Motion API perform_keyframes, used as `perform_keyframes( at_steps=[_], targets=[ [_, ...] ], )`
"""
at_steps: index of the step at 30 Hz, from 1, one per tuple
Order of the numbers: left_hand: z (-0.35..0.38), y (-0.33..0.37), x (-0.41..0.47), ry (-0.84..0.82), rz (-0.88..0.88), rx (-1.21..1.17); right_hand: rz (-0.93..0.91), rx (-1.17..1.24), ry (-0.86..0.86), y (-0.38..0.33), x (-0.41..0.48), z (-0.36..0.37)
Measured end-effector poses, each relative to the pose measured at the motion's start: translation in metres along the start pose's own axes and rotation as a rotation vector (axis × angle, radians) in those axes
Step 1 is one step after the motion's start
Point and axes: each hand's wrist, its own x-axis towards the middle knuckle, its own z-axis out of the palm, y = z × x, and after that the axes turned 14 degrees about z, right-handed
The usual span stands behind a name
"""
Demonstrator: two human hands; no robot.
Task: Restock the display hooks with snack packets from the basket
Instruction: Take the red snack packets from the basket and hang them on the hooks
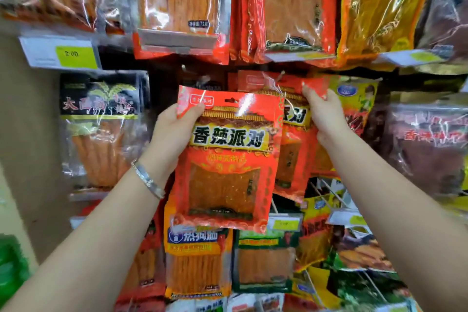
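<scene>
My left hand (174,132) grips a red snack packet (228,159) by its upper left corner and holds it upright in front of the display. The packet's hang hole near its top edge is free of any hook. My right hand (326,114) pinches the top of a second red packet (293,134) of the same kind, which hangs just behind and to the right. A metal display hook (281,75) pokes out above that second packet. The basket is not in view.
Hanging snack packets fill the wall: black-topped ones (101,124) at left, orange and red ones (182,2) above, dark red ones (428,149) at right, more below. Price tags (60,54) sit on the hook ends. Bare hook rods (326,190) show at lower right.
</scene>
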Motion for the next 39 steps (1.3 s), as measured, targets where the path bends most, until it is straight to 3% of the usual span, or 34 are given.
perform_keyframes(
  at_steps=[4, 7, 12, 15, 22, 26, 33, 39],
  targets=[
    [0.010, 0.000, -0.001, 0.016, 0.004, -0.018, -0.085, -0.203, 0.113, 0.017, 0.002, -0.005],
    [0.018, 0.001, -0.004, -0.022, 0.011, -0.028, -0.166, -0.264, 0.079, 0.027, -0.010, -0.007],
    [0.040, 0.003, -0.009, -0.027, 0.037, -0.015, 0.001, 0.021, -0.163, 0.026, -0.032, -0.007],
    [0.054, 0.007, -0.009, -0.085, 0.072, 0.046, 0.015, -0.014, -0.203, 0.022, -0.030, -0.010],
    [0.067, 0.018, -0.009, -0.352, 0.516, 0.470, -0.248, -0.047, -0.125, 0.005, -0.022, -0.027],
    [0.079, 0.025, -0.011, -0.466, 0.544, 0.559, -0.259, -0.050, -0.092, -0.008, -0.013, -0.026],
    [0.083, 0.022, -0.011, -0.452, 0.514, 0.513, -0.196, -0.108, -0.089, -0.016, 0.001, -0.022],
    [0.077, -0.002, -0.019, -0.395, 0.624, 0.514, -0.198, -0.147, -0.013, 0.005, 0.008, -0.023]
  ],
)
